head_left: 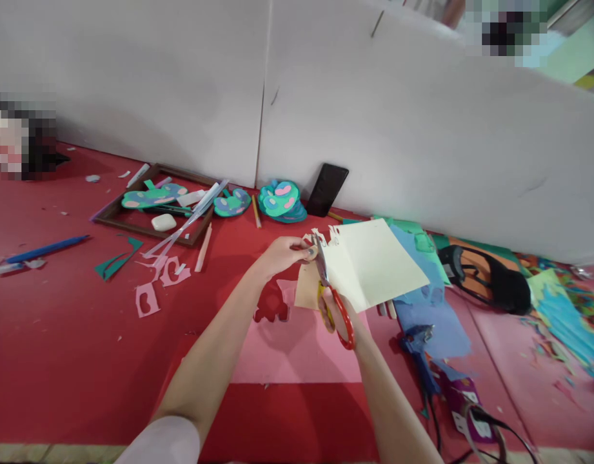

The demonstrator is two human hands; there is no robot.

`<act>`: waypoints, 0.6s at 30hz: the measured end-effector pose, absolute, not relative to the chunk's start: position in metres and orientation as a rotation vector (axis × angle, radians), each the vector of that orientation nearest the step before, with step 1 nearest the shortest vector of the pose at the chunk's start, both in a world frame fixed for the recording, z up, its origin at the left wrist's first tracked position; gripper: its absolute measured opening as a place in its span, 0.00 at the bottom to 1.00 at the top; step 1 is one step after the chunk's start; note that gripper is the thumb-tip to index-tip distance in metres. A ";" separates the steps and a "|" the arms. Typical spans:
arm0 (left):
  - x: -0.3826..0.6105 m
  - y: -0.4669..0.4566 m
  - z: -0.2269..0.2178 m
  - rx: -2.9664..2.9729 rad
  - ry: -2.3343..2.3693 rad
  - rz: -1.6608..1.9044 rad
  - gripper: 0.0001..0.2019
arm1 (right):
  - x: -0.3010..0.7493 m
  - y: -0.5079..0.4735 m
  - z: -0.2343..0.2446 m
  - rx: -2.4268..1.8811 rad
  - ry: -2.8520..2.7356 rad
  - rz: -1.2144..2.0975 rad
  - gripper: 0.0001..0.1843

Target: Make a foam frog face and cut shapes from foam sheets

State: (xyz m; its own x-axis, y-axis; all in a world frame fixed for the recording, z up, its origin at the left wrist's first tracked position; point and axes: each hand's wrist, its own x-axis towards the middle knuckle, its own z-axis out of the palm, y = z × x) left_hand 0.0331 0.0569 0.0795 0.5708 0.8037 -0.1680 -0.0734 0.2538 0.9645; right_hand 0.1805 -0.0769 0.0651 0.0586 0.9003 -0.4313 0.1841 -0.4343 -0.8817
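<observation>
My right hand (331,304) grips scissors (345,319) with red and yellow handles. Their metal blades point up and away, at the ragged edge of a creased cream sheet (388,264). Near the blade tips, my left hand (289,251) pinches a small cream paper piece (311,252); whether it is joined to the sheet cannot be made out. Beneath my hands lies a pink sheet (301,354) with shapes cut out of its upper left.
A brown frame (127,225) holding pens and a green cut-out stands left, near pink scraps (147,300). Green-blue cut-outs (281,200) and a phone (328,189) are by the white wall. Rightward lie blue sheets (432,316), a blue glue gun (420,361) and a black cap (504,287).
</observation>
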 end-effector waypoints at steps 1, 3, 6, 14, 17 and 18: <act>0.034 0.057 0.079 1.160 0.771 0.688 0.10 | 0.180 -0.077 0.065 -1.694 -1.088 1.420 0.23; 0.036 0.058 0.077 1.137 0.773 0.705 0.10 | 0.179 -0.077 0.065 -1.695 -1.086 1.405 0.23; 0.040 0.058 0.076 1.112 0.775 0.748 0.08 | 0.177 -0.077 0.067 -1.708 -1.095 1.379 0.23; 0.038 0.054 0.085 1.231 0.793 0.782 0.07 | 0.180 -0.074 0.068 -1.640 -1.171 1.388 0.25; 0.036 0.054 0.084 1.270 0.782 0.767 0.09 | 0.187 -0.074 0.068 -1.652 -1.291 1.360 0.25; 0.035 0.054 0.083 1.285 0.771 0.763 0.09 | 0.189 -0.074 0.068 -1.661 -1.326 1.339 0.24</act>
